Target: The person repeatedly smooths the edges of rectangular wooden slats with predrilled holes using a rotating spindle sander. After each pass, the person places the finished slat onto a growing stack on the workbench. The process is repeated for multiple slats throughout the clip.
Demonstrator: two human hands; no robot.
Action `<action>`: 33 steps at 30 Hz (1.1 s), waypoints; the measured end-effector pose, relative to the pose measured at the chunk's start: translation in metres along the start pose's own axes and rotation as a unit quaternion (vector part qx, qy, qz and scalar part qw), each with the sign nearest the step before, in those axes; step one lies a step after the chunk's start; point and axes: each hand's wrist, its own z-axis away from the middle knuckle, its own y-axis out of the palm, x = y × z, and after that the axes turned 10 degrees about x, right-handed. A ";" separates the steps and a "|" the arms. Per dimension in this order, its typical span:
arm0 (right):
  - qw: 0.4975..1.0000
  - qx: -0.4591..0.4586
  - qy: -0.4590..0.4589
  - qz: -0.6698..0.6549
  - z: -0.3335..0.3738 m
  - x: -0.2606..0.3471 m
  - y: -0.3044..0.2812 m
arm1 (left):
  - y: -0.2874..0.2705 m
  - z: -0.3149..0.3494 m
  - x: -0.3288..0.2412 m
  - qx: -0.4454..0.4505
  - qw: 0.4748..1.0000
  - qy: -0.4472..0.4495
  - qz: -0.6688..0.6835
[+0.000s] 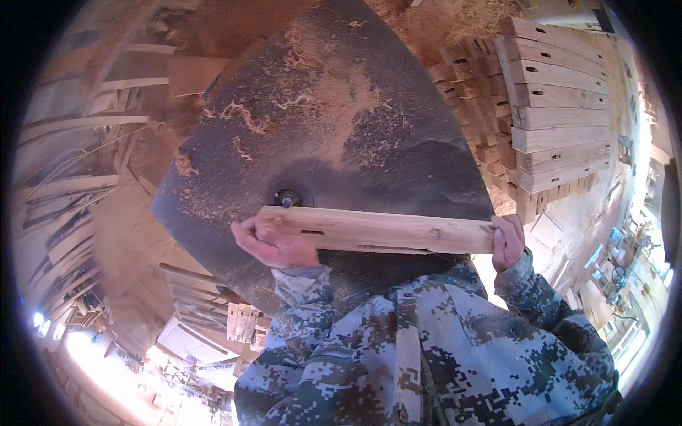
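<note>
Wooden board spanning lengthwise from left hand to right hand, both gripping ends; metal spindle sitting just beyond board, nearer left hand.

One board is held, gripped by two hands: one left hand and one right hand. One slot is seen in its upper face, by the left grip. Beyond that grip, one spindle is counted on one table. Past the right grip, about eight stacked boards are counted in one top layer; those beneath cannot be counted.
</note>
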 end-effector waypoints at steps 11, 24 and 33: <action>0.998 -0.040 -0.049 0.025 -0.068 0.040 0.026 | -0.040 -0.060 0.026 -0.099 0.991 -0.058 0.066; 0.964 -0.048 -0.248 -0.083 -0.177 0.158 0.128 | -0.162 -0.137 0.062 -0.300 0.920 -0.225 0.119; 0.926 0.057 -0.353 -0.122 -0.192 0.236 0.209 | -0.335 -0.123 0.186 -0.249 0.869 -0.353 0.243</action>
